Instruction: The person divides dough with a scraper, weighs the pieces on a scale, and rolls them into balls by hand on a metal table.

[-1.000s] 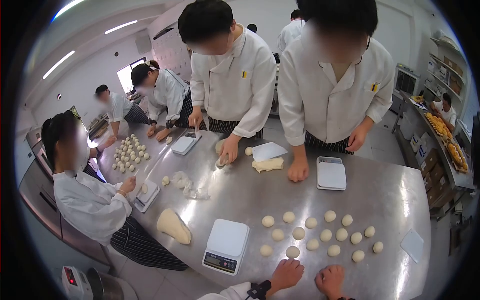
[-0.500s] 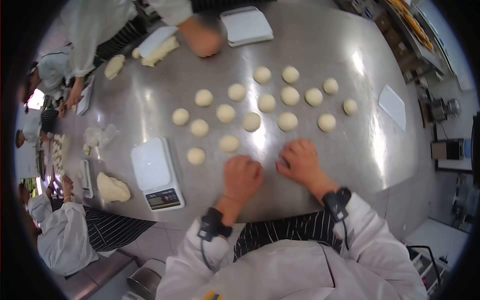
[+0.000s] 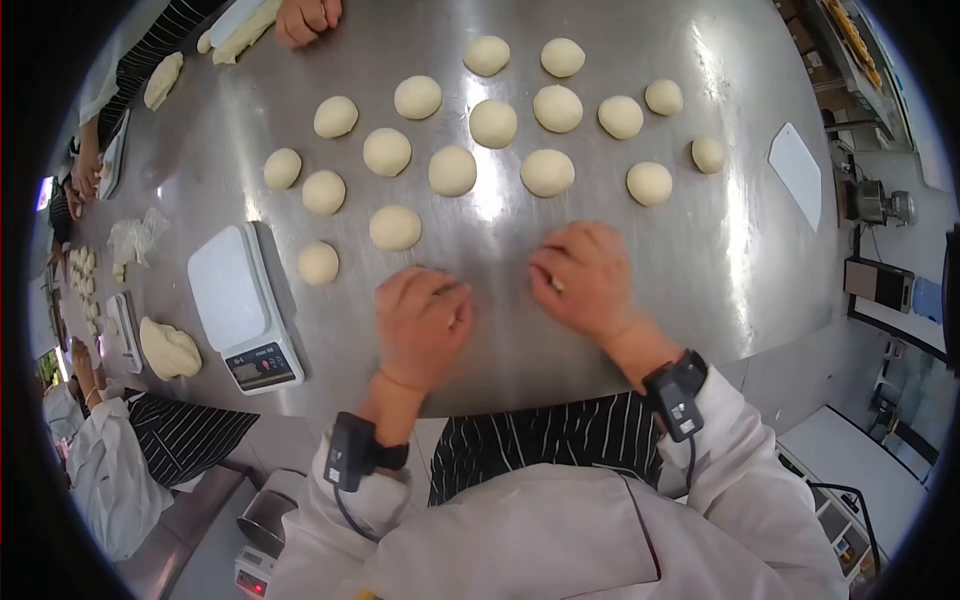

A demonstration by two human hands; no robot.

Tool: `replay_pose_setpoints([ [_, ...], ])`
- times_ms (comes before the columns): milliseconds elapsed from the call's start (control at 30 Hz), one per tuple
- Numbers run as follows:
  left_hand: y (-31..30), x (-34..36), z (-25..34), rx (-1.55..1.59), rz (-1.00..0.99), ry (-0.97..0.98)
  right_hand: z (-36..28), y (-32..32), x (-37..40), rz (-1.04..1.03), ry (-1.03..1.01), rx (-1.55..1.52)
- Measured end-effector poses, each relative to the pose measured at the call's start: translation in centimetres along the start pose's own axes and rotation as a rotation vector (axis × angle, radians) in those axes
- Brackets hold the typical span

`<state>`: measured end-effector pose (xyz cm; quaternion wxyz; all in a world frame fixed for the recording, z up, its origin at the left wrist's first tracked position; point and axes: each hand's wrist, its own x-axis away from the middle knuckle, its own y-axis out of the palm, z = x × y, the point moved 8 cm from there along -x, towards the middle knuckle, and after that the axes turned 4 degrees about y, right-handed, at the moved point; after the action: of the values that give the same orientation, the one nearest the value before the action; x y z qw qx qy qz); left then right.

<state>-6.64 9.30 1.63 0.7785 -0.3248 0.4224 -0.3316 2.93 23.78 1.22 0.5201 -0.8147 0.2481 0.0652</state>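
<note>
My left hand [image 3: 422, 322] is on the steel table [image 3: 500, 345], its fingers curled inward, just below a round dough ball [image 3: 395, 228]. To its right my right hand [image 3: 583, 278] is also curled, below another dough ball [image 3: 547, 173]. Both palms are hidden, and a small pale bit shows at each hand's curled fingers, too small to name. The hands are apart from each other. Several smooth, pale dough balls lie spread in loose rows beyond them. A white digital scale [image 3: 228, 290] stands left of my left hand.
Left of the scale lies a dough lump [image 3: 168, 350], with a plastic bag [image 3: 137, 238] above it. A white scraper [image 3: 797, 177] lies at the right. A co-worker's hand [image 3: 305, 20] rests at the far edge; other people work along the left side.
The view has shifted, so the dough balls sit higher and the scale further left. My hands have moved slightly further apart. The co-worker's hand at the top has moved left.
</note>
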Motion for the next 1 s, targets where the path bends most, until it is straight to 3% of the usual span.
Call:
replay_pose_setpoints([
  [100,-1.9,4.2,-1.0,-0.006,-0.052,-0.031,2.1,-2.3,4.1,0.007,-0.007,0.037],
  [200,-1.1,5.6,2.1,0.068,-0.121,-0.089,-1.7,-1.9,5.4,-0.058,-0.001,0.000],
  [267,0.7,2.5,3.1,0.068,-0.124,-0.062,-3.3,-0.4,3.6,-0.068,0.019,-0.024],
  [400,0.2,-0.7,-0.1,0.048,-0.019,0.029,0.1,0.3,-0.8,-0.034,0.005,-0.038],
  [500,-1.7,2.9,-1.7,-0.012,-0.046,-0.030,2.7,-3.2,1.9,-0.029,0.006,-0.005],
  [600,-2.3,5.6,1.1,0.027,-0.083,-0.078,0.1,-3.3,4.3,-0.048,0.026,0.032],
  [700,1.0,2.0,3.2,0.092,-0.088,-0.033,-2.9,-0.2,3.1,-0.076,0.021,0.007],
  [800,1.3,-0.4,0.9,0.100,-0.021,0.019,0.1,0.6,-0.2,-0.032,-0.017,-0.008],
  [933,-1.8,2.8,-1.3,0.043,0.004,0.003,3.5,-4.1,1.9,0.004,0.069,0.126],
  [1000,-2.1,5.5,-0.4,0.122,-0.069,0.006,1.7,-4.7,5.0,-0.021,0.041,0.078],
])
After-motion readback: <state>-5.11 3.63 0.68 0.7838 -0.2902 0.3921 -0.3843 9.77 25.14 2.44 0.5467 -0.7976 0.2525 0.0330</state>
